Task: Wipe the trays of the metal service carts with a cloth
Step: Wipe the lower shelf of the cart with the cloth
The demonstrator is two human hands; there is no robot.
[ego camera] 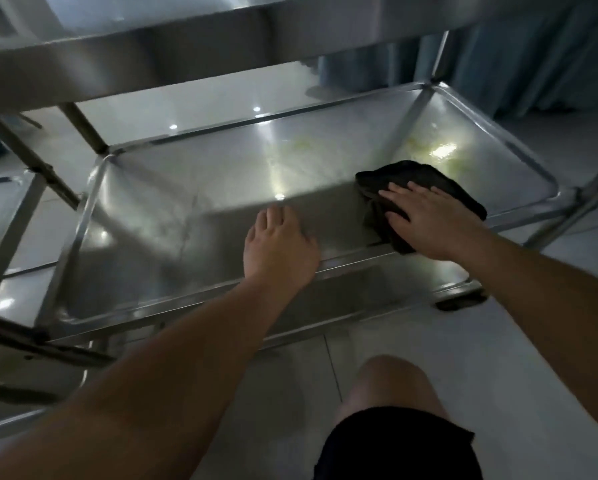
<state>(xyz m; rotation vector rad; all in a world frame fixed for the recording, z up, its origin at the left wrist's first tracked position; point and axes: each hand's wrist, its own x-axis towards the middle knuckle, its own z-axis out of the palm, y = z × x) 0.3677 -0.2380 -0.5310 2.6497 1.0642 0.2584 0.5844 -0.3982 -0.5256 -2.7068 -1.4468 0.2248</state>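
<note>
Cloth (425, 188), dark and crumpled, is lying on the middle tray (193, 188) of the metal service cart (82, 209), toward the tray's right near side, one end hanging over the near rim. Head view: right hand (425, 223) is pressing flat on the cloth, fingers straight and spread, palm down, not curled round it. Left hand (278, 251) is resting over the tray's near rim left of the cloth, fingers relaxed and reaching onto the tray floor, gripping nothing. Tray floor is showing yellowish smears (429, 148) at the far right, just beyond the cloth, and bright light reflections. Upper tray (124, 60) is overhanging at frame top. Second cart tray (3, 202) is sitting at left edge. Person's bare knee (391, 386) and dark shorts (394, 445) are showing above the tiled floor (498, 358). Blue curtain (533, 46) is hanging behind.
</note>
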